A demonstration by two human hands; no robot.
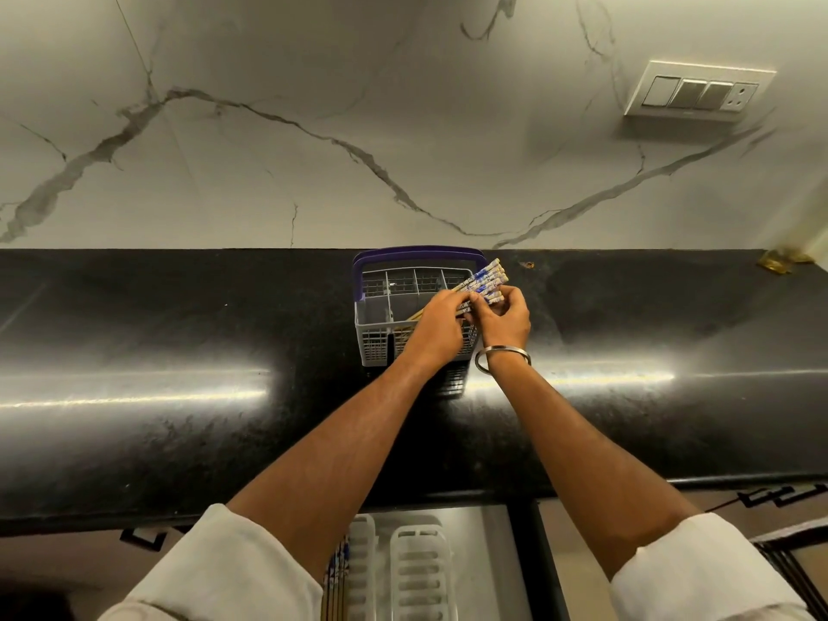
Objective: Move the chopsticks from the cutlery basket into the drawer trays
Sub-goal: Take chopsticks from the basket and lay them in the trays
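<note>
Black counter (pixel 179 351) (marble wall (pixel 313 82) behind)

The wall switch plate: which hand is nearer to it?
Right. The right hand holds the chopsticks on the side toward the switch plate, below it. The left hand grips them farther left, over the basket.

No readable text in view.
The chopsticks (pixel 486 282) carried a blue-and-white pattern, but no letters or numbers could be made out on them; the switch plate (pixel 699 92) on the marble wall (pixel 313 127) and the cutlery basket (pixel 381 316) showed no legible marking either.
</note>
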